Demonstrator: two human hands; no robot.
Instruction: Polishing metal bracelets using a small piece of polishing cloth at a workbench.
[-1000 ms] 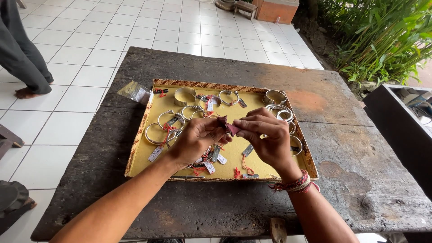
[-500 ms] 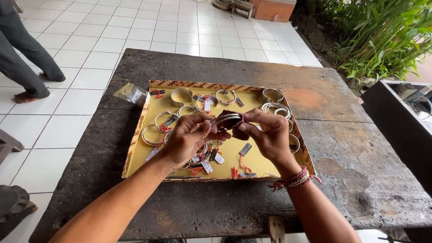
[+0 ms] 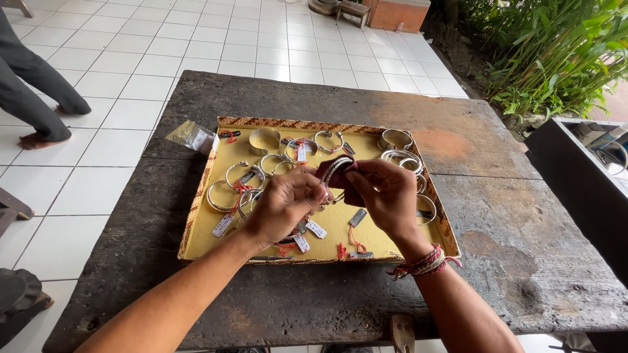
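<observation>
bangle (image 3: 335,171): silver, partly wrapped in maroon cloth, frame centre | left hand (image 3: 284,204) grip: pinching bangle | right hand (image 3: 386,193) grip: closed on bangle | over yellow tray (image 3: 327,225)

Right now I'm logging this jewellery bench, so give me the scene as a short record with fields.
left hand: left hand pinches a silver bangle
right hand: right hand holds a dark cloth around the same bangle
tray: yellow tray, woven rim, on a dark table
contents: more bangles with tags
beside tray: small clear bag
</observation>
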